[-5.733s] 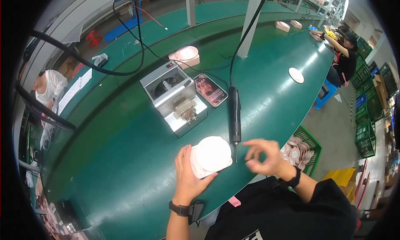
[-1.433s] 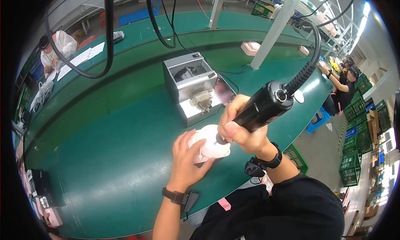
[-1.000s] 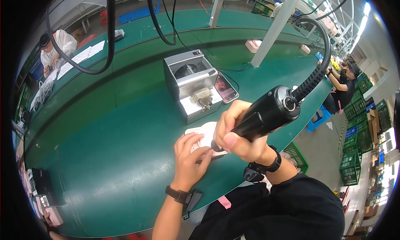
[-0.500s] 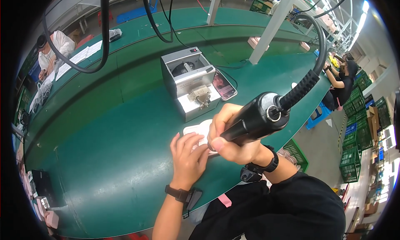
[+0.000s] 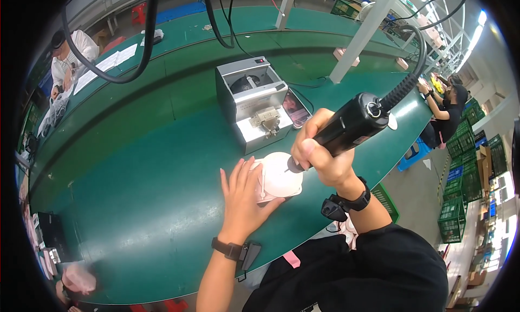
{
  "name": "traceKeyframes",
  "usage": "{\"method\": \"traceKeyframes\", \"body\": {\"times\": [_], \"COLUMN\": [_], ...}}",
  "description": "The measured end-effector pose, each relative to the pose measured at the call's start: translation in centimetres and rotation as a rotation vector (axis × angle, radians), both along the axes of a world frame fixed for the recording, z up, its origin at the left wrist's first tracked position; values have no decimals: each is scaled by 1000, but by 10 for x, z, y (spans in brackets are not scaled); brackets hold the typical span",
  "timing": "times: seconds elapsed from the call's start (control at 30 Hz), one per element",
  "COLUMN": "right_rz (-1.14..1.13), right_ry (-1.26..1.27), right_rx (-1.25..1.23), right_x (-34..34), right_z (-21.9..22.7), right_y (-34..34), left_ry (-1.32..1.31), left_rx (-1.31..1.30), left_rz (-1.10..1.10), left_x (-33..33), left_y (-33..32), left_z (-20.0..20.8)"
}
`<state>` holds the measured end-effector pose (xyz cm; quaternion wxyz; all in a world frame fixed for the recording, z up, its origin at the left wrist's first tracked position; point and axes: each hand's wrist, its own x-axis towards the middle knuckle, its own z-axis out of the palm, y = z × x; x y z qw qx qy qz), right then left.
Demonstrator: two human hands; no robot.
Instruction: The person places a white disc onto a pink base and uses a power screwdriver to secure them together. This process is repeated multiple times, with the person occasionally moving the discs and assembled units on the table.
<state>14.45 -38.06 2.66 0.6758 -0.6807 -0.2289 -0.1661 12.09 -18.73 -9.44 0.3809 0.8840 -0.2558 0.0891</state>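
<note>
My right hand [image 5: 327,157] grips a black electric screwdriver [image 5: 355,125], tilted with its tip down to the left and a thick cable at its back end. The tip hangs over the right part of a round white cover on a pale pink device [image 5: 274,179]; whether it touches cannot be told. My left hand [image 5: 244,195] holds the device from the left, index finger at its upper left edge and thumb at its near edge. Behind the device stands a grey screw feeder [image 5: 257,103] with a metal outlet at its front.
A phone [image 5: 297,110] lies beside the feeder. Black cables [image 5: 146,57] hang at the upper left. A grey post [image 5: 368,33] rises from the green bench [image 5: 135,203]. Co-workers sit at the far left and right. Green crates [image 5: 452,220] are stacked on the right.
The screwdriver and my right hand have moved right and slightly up, uncovering the white top. My left fingers have spread from a bunched pose near the tip to the device's side.
</note>
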Motion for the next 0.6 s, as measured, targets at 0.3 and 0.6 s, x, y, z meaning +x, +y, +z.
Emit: {"method": "traceKeyframes", "body": {"times": [0.3,0.6], "right_rz": [51,40], "right_ry": [87,61], "right_rx": [35,14], "right_x": [3,8], "right_z": [-8,-14], "right_y": [8,4], "left_ry": [-8,7], "left_rx": [-15,-26], "left_rz": [-7,-32], "left_x": [-1,3], "left_y": [1,-1], "left_z": [-2,1]}}
